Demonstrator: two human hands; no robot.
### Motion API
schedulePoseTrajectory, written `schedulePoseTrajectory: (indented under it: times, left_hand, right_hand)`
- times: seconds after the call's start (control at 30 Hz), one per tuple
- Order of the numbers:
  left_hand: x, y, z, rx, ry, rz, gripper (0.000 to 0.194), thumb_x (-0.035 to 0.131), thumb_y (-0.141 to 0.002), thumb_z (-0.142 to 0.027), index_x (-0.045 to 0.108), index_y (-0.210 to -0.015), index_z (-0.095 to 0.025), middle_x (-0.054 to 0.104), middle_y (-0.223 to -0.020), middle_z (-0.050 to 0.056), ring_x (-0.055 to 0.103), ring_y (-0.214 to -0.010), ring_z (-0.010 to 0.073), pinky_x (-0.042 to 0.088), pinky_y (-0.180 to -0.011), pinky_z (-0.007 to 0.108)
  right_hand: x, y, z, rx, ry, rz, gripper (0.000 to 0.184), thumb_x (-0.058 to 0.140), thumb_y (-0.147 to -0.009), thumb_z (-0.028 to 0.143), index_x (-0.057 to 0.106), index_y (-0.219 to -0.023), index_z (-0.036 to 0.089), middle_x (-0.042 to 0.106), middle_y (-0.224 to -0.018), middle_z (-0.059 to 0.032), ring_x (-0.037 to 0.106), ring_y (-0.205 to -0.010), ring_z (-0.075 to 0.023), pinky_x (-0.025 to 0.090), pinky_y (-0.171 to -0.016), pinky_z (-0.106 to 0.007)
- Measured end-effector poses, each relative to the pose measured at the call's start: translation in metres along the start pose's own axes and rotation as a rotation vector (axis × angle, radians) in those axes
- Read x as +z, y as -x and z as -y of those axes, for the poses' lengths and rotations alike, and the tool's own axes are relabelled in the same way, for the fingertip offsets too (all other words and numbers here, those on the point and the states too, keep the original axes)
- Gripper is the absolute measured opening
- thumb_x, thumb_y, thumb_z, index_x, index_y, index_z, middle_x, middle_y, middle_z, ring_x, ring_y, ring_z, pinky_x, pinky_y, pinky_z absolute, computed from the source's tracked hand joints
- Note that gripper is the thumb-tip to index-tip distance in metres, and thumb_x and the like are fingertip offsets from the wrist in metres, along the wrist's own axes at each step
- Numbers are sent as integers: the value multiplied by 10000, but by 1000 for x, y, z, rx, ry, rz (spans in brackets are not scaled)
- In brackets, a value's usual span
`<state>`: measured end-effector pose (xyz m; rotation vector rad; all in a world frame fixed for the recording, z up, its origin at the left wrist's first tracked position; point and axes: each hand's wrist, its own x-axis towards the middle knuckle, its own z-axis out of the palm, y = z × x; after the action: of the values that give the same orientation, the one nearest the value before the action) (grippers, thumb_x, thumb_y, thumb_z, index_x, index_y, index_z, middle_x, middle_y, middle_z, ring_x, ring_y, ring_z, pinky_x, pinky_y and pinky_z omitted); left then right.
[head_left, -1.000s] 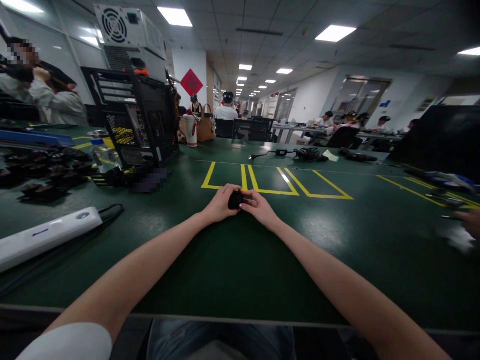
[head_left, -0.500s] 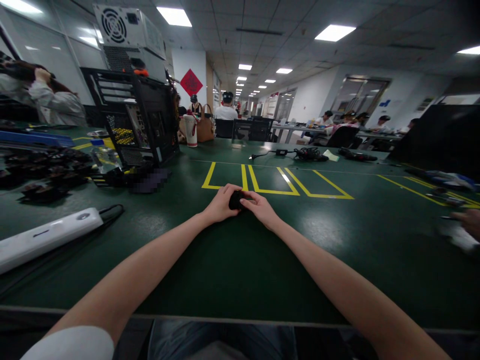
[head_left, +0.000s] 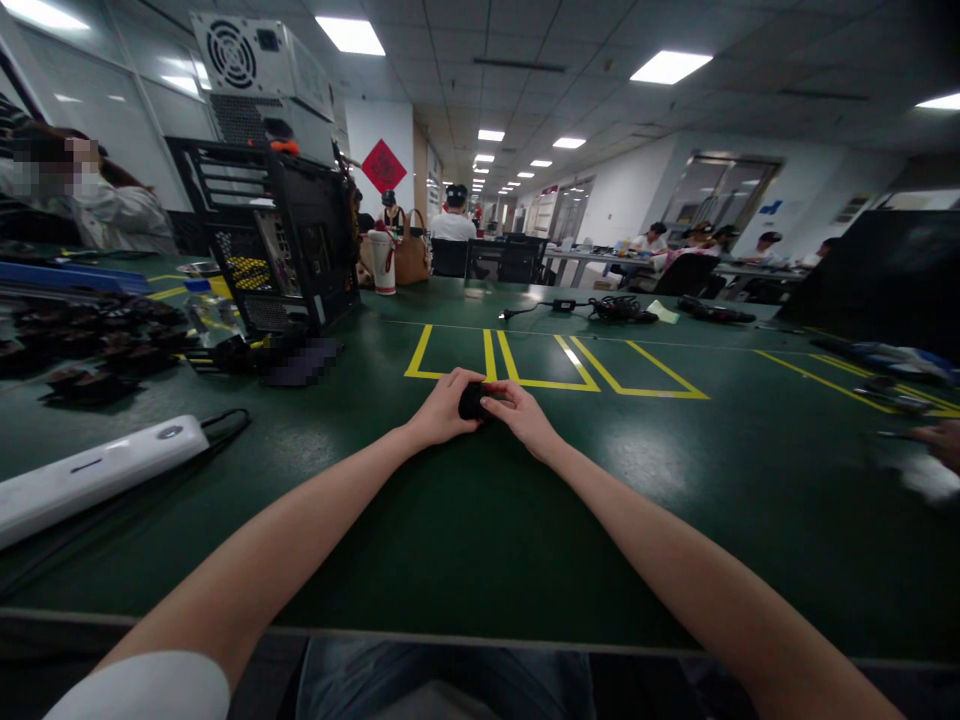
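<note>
Both my arms reach forward over the dark green table (head_left: 465,520). My left hand (head_left: 442,410) and my right hand (head_left: 521,415) meet around a small black object (head_left: 472,402) that rests on or just above the table, close to a yellow taped outline (head_left: 450,372). The fingers of both hands are curled on the object. Most of the object is hidden between them, so I cannot make out what it is.
A white power strip (head_left: 90,475) with a black cable lies at the left. Behind it stand an open black computer case (head_left: 289,245), a white case on top, and several dark parts (head_left: 82,350). Cables and adapters (head_left: 619,308) lie farther back. Another person's hand (head_left: 937,440) shows at the right edge.
My hands stay on the small black object with only slight finger shifts. The person at the far left has moved a little.
</note>
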<state>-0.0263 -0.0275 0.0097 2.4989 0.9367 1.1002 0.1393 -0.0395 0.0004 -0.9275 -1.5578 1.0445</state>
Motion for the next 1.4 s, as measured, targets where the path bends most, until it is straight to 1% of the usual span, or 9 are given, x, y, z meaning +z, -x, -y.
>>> schedulePoseTrajectory:
  times: [0.13,0.3,0.5,0.63,0.73,0.93,1.13,1.33,1.4]
  left_hand:
    - [0,0,2,11,-2,-1,552,636,-592,-168,410,-1093,-225,453,-1069,46,444,-1002,228,385,-860,402]
    - [1,0,2,11,11,-6,551,634,-582,-155,413,-1081,-230,456,-1060,42,445,-1003,229,372,-869,411]
    - [0,0,0,12,15,-6,548,634,-585,-161,413,-1082,-232,457,-1059,43,446,-1002,229,372,-867,408]
    - [0,0,1,24,8,1,546,630,-592,-162,410,-1086,-232,457,-1059,41,446,-1004,226,375,-872,403]
    - [0,0,1,26,-5,-4,546,634,-591,-167,410,-1085,-225,456,-1056,41,446,-1000,222,381,-871,394]
    - [0,0,1,33,-6,-5,537,625,-594,-153,408,-1080,-224,456,-1045,38,449,-995,214,384,-867,384]
    - [0,0,1,34,-9,-3,538,630,-597,-170,407,-1085,-217,452,-1052,40,445,-998,212,386,-871,373]
    - [1,-1,2,39,-14,-16,543,632,-585,-160,408,-1076,-214,459,-1037,37,452,-984,211,386,-869,375]
    - [2,-1,3,38,-17,-19,546,633,-582,-157,407,-1075,-218,459,-1037,35,453,-985,212,385,-868,379]
  right_hand:
    - [-2,-1,-2,45,4,38,338,589,-688,295,539,-1005,190,556,-1032,-44,554,-899,-154,419,-850,-353]
    - [-2,-1,-1,6,-54,56,282,622,-653,265,548,-915,191,567,-960,-18,549,-879,-131,413,-855,-321]
    - [0,-1,-1,-13,-49,11,227,613,-659,293,542,-853,199,559,-899,-3,532,-875,-124,421,-835,-312]
    - [-1,-1,-1,1,-21,13,290,611,-663,288,548,-931,197,562,-942,-25,533,-899,-141,416,-841,-330]
    - [-2,-2,0,52,-17,39,340,601,-675,294,539,-990,184,561,-987,-44,547,-888,-150,411,-850,-351]
    - [-2,-1,1,32,-99,97,318,648,-625,218,513,-913,203,548,-959,-13,553,-874,-137,425,-833,-333]
    - [-1,-1,2,-7,-26,36,232,609,-668,275,518,-869,203,542,-903,-8,530,-871,-131,420,-825,-318]
    - [-1,-5,-2,29,6,32,308,620,-660,268,541,-944,181,555,-945,-36,533,-877,-148,399,-849,-341]
    - [-1,-5,-3,36,-15,37,292,626,-653,253,543,-923,178,555,-938,-32,539,-865,-144,403,-844,-338]
